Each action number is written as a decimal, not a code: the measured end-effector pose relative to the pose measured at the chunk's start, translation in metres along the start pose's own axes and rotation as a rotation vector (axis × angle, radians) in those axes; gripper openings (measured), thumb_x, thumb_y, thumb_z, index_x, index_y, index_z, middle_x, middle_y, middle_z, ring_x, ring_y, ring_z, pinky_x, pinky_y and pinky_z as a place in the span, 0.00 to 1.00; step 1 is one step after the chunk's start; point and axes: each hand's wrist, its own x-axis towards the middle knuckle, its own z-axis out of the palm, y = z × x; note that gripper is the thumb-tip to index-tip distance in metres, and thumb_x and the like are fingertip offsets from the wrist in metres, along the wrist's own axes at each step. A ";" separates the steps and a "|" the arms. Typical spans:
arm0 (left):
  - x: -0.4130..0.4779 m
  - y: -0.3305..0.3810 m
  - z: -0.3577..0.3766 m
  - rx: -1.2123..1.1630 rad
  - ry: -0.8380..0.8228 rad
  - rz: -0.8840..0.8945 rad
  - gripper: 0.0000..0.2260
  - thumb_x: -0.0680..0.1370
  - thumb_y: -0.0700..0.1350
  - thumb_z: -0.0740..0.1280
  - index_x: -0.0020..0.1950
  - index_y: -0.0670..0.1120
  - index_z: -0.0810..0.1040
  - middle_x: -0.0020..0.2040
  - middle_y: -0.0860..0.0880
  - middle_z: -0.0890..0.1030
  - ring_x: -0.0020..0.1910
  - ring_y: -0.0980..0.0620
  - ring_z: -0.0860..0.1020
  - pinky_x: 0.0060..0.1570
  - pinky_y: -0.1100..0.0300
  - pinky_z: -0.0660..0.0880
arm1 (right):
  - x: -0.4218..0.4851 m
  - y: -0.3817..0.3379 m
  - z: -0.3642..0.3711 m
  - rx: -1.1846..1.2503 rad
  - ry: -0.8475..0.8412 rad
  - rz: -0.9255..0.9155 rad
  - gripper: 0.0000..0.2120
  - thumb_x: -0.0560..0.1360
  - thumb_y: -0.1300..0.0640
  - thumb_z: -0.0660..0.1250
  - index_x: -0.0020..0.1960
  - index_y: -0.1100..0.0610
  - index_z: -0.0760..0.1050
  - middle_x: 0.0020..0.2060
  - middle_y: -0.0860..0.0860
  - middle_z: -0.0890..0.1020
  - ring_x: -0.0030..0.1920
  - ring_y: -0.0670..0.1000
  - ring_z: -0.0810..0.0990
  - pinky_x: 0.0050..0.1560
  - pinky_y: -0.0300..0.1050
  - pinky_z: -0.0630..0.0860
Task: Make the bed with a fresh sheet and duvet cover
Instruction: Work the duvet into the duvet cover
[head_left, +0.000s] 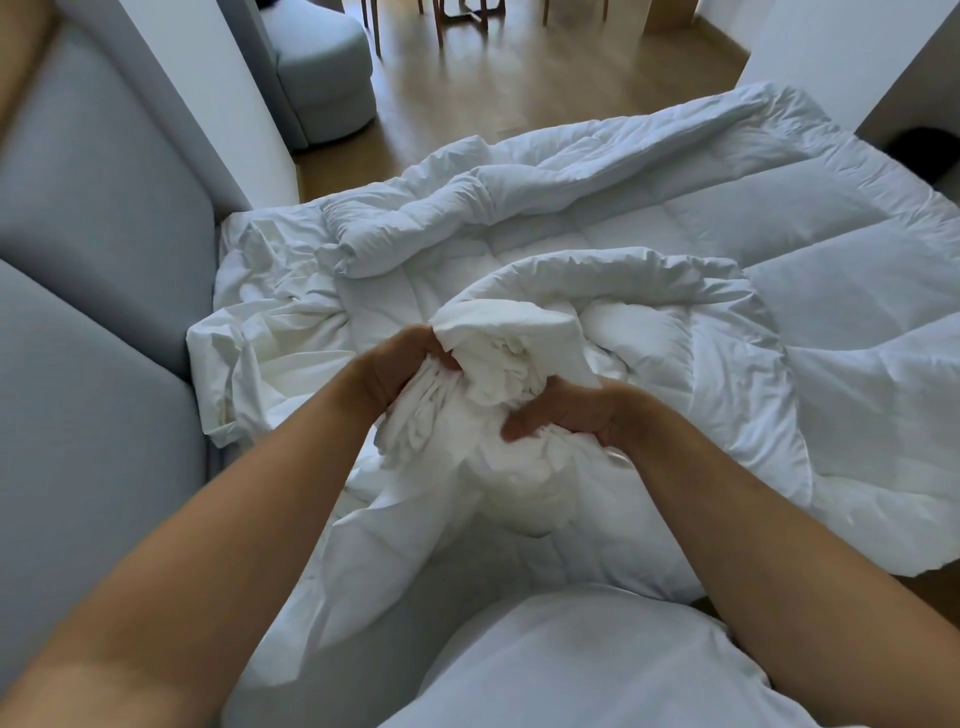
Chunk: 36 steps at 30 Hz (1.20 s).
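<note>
A white quilted duvet (727, 249) lies crumpled across the bed, its near edge rolled up. In front of me a bunch of thin white fabric, the duvet cover (498, 374), is gathered into folds. My left hand (400, 369) grips the gathered folds on the left side. My right hand (576, 410) grips the same bunch from the right, thumb pressed into the cloth. The rest of the cover hangs down from my hands toward me. A wrinkled white sheet (270, 322) shows on the mattress at the left.
A grey-blue upholstered headboard or sofa panel (93, 260) runs along the left. A white pillow (571, 670) lies just below my arms. Beyond the bed are a wooden floor (519, 88), a rounded grey armchair (322, 78) and chair legs (447, 21).
</note>
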 end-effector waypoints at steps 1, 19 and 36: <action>0.001 -0.002 0.000 -0.043 -0.004 0.013 0.15 0.67 0.39 0.60 0.39 0.42 0.88 0.39 0.43 0.86 0.38 0.49 0.85 0.39 0.59 0.81 | 0.002 0.002 0.004 0.033 0.042 -0.029 0.21 0.63 0.64 0.79 0.56 0.55 0.84 0.52 0.59 0.86 0.53 0.60 0.85 0.54 0.59 0.82; -0.011 0.006 0.002 0.587 -0.104 -0.209 0.17 0.69 0.34 0.79 0.55 0.46 0.85 0.55 0.41 0.85 0.55 0.40 0.84 0.51 0.47 0.82 | 0.016 0.008 0.016 0.083 0.439 -0.131 0.15 0.60 0.50 0.79 0.45 0.53 0.85 0.44 0.54 0.87 0.48 0.57 0.86 0.50 0.60 0.82; -0.002 -0.003 0.011 0.341 0.068 0.008 0.11 0.67 0.41 0.62 0.38 0.48 0.84 0.32 0.52 0.82 0.31 0.57 0.81 0.33 0.63 0.78 | -0.002 0.021 0.002 0.010 -0.022 0.054 0.25 0.67 0.66 0.78 0.63 0.59 0.80 0.58 0.61 0.83 0.59 0.62 0.83 0.61 0.63 0.78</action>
